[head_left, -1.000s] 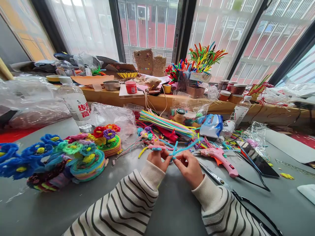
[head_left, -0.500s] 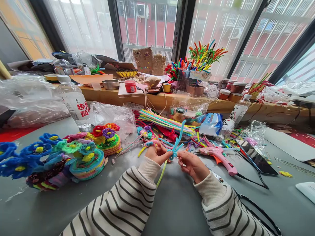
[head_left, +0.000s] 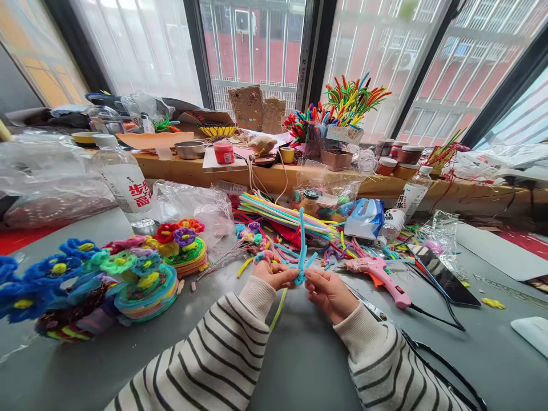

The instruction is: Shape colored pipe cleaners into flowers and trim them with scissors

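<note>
Pinching seen, head view: light-blue pipe cleaners point(head_left: 302, 257) gripped just below frame centre by left hand point(head_left: 273, 275) and right hand point(head_left: 331, 294). Twist could be loosened if either pinch slips; scissors point(head_left: 382, 316), beside right sleeve point(head_left: 391, 365), could be knocked.

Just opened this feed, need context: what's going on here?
A person's left hand and right hand meet over the gray table, fingertips pinching a light-blue fuzzy-stem piece with one long strand pointing up. A pink glue gun lies to the right, scissors nearby. Fuzzy blue flowers stand at the left.
</note>
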`<state>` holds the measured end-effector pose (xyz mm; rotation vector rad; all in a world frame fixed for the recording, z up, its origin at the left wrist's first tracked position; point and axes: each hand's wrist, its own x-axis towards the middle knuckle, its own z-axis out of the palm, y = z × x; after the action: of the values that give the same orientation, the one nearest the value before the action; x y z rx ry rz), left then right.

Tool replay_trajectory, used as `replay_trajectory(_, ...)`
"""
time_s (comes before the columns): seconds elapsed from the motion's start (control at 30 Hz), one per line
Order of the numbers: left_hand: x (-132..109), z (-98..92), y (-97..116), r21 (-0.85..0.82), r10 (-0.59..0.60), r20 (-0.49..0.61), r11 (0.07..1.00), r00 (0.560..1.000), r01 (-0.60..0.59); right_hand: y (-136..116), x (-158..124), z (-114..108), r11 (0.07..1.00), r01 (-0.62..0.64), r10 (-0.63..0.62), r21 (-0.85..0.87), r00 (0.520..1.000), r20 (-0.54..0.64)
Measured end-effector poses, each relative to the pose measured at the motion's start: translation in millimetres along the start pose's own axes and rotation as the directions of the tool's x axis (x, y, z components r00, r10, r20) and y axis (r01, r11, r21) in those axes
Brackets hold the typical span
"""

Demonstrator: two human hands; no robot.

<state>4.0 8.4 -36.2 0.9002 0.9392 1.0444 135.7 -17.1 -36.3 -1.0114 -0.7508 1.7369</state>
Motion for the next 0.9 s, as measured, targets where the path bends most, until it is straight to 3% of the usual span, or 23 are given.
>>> replay_trajectory(0.2, 0.3, -1.7, 0.4, -0.123, -0.105, 0.018, 0.987, 0.994, 0.106, 8.2, 1.8, 3.3, 0.992, -0.003, -0.005, 0.127, 0.998, 0.061)
replay_trajectory(0.37, 2.0, -1.4, -1.2, -0.127, -0.087, 0.007, 0.988, 0.996, 0.088, 10.4, 2.7, 4.1, 0.993, 0.035, -0.037, 0.109, 0.999, 0.021)
replay_trajectory(0.47, 3.6, -1.9, -2.6, -0.087, -0.035, -0.023, 0.996, 0.999, 0.033, 11.5, 4.0, 2.9, 0.997, 0.071, -0.070, 0.035, 0.996, -0.048)
replay_trajectory(0.6, 2.9, -3.0, -0.6, -0.029, -0.019, -0.025, 0.999, 1.000, 0.018, 9.2, 4.2, -1.2, 0.991, 0.123, -0.126, -0.056, 0.991, -0.049)
replay_trajectory(0.73, -1.9, -1.9, 4.8, 0.066, -0.094, -0.047, 0.993, 0.995, 0.096, -3.0, 0.0, -8.9, 0.896, 0.337, -0.378, -0.288, 0.921, -0.097)
replay_trajectory(0.8, -4.3, -0.9, 6.7, 0.135, -0.143, -0.025, 0.980, 0.989, 0.146, -9.4, -2.8, -12.0, 0.813, 0.402, -0.451, -0.421, 0.893, -0.017)
replay_trajectory(0.9, -5.5, -0.2, 7.8, 0.209, -0.203, 0.019, 0.958, 0.979, 0.195, -13.3, -4.9, -14.2, 0.757, 0.442, -0.451, -0.481, 0.887, 0.105)
